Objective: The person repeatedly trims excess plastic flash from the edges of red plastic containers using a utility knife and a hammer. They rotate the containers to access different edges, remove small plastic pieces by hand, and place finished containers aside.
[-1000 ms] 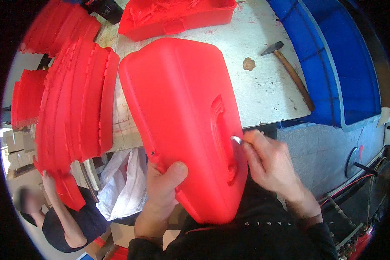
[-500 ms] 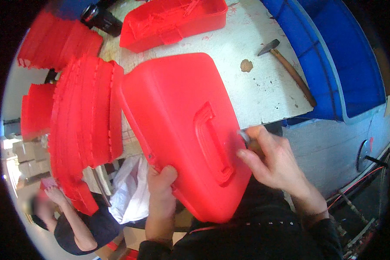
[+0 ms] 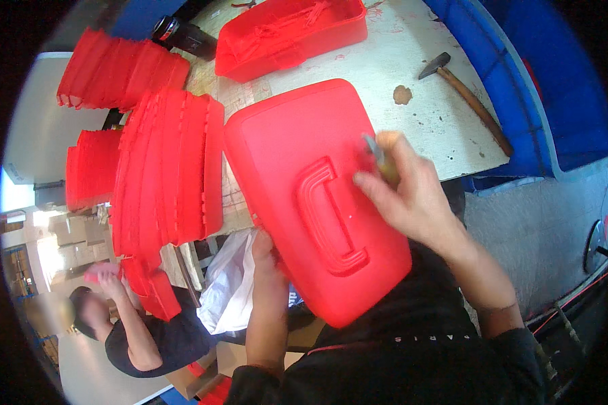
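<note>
A red plastic case shell (image 3: pixel 277 162), probably a lid with a moulded handle shape on its face, is tilted in front of me, its lower end close to my body. My left hand (image 3: pixel 269 253) grips its lower left edge, the fingers partly hidden behind it. In my right hand (image 3: pixel 409 189) is a small knife-like tool (image 3: pixel 383 162) with a grey tip and a yellowish handle, blurred by motion. This hand is closed around the tool, at the shell's right edge. Whether the tip touches the plastic I cannot tell.
Stacked red shells (image 3: pixel 162 169) stand at the left. A red tray (image 3: pixel 290 44) with scraps lies on the white table (image 3: pixel 412 145), near a dark can (image 3: pixel 186 37). At the right are a hammer (image 3: pixel 469 98) and a blue bin (image 3: pixel 547 135). Another person (image 3: pixel 148 337) works lower left.
The shell has turned so its handle face shows more squarely. My right hand with the tool has moved up along its right edge. The surroundings have shifted right in view.
</note>
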Demonstrator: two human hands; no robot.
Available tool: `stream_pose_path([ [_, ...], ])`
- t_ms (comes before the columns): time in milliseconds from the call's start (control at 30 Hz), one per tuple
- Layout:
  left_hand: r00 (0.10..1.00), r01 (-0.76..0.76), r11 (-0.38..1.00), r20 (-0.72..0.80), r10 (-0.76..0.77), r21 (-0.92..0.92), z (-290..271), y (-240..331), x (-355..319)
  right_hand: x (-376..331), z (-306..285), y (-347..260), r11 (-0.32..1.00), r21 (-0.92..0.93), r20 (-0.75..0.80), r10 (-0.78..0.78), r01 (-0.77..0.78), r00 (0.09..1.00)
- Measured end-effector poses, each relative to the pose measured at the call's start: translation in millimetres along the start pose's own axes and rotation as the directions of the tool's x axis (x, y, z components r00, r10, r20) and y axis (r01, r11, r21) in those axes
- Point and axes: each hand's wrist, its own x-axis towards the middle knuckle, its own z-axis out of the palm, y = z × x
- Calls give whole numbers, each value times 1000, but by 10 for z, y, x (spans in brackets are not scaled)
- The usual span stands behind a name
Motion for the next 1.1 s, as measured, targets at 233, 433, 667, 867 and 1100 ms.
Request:
stream_pose_path([
  [233, 993, -116, 993, -21, 116, -10, 222, 304, 15, -702, -30, 17, 981, -78, 243, -156, 179, 957],
  [433, 611, -762, 535, 129, 781, 364, 650, 2204, -594, 19, -361, 305, 879, -455, 113, -101, 142, 988],
  [667, 758, 3, -296, 191, 623, 955, 630, 3664, 96, 59, -638, 227, 776, -585, 143, -185, 234, 972],
  [867, 894, 272, -663, 71, 442, 697, -748, 3621, 1253, -64, -2521, -18, 820, -555, 165, -51, 136, 985],
  [1100, 931, 275, 92, -289, 223, 957, -1247, 3655, 1582, 1358, -3723, 1233, 177, -974, -61, 409, -144, 911],
])
